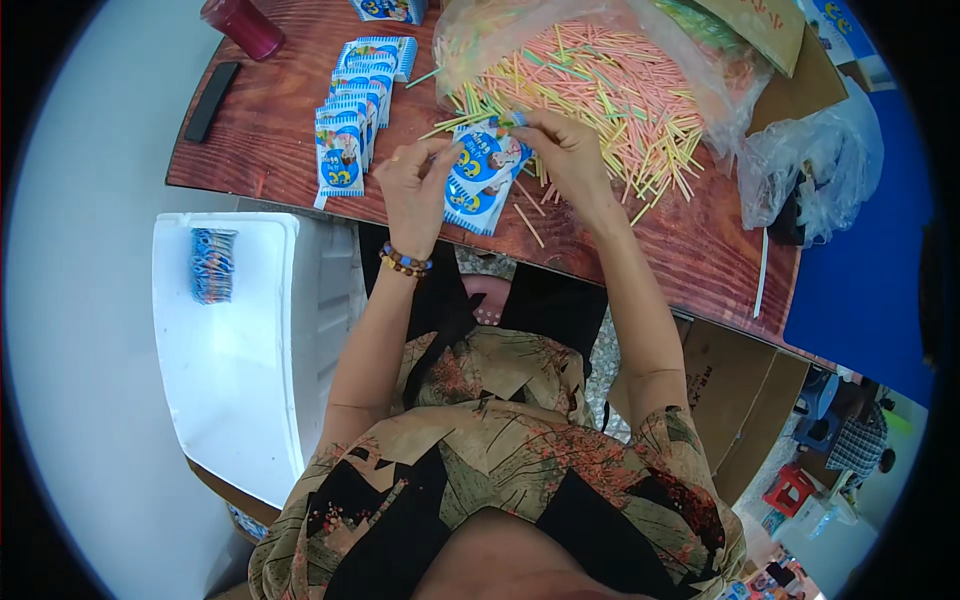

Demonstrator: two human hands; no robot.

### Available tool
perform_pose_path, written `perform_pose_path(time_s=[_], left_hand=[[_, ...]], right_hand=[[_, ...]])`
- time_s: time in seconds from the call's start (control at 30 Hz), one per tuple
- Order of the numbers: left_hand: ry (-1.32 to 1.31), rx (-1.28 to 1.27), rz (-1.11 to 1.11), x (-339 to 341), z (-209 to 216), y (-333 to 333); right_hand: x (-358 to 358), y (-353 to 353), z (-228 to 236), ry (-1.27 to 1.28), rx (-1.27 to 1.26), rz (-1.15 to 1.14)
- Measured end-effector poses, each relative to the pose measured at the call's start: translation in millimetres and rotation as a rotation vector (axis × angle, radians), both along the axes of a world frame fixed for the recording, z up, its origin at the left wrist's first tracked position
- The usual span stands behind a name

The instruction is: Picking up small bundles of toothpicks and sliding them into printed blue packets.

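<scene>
A small blue-and-white printed packet (485,152) is between my hands at the table's front edge. My right hand (568,160) pinches its upper right corner, finger and thumb together. My left hand (412,188), with a beaded bracelet at the wrist, is closed at the packet's left edge; its fingertips partly hide what they grip. Thin yellow-green sticks (447,127) cross at the packet's top edge, close to my left fingertips. Below lies another such packet (473,207). Behind my right hand spreads a heap of thin pink, yellow and green sticks (610,95).
Overlapping rows of packets (342,150) lie left of my hands. A black bar (212,102) and a dark red cup (245,30) are farther left. A clear bag (480,40) surrounds the heap. A white foam box (230,370) stands below left; crumpled plastic (815,165) hangs right.
</scene>
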State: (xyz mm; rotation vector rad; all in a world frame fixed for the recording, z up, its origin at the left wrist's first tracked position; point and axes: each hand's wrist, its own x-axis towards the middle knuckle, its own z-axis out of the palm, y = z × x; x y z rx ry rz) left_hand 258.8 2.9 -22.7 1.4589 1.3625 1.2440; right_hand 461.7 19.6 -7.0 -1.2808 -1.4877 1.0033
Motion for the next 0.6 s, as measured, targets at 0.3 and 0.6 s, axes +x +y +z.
perform_pose_path(time_s=[0.3, 0.6], left_hand=[[-0.505, -0.005, -0.052, 6, 18, 1], [-0.811, -0.184, -0.078, 22, 20, -14]], right_hand=[[-4, -7, 10, 0.343, -0.012, 0.094], [-10, -23, 12, 0.387, -0.093, 0.149]])
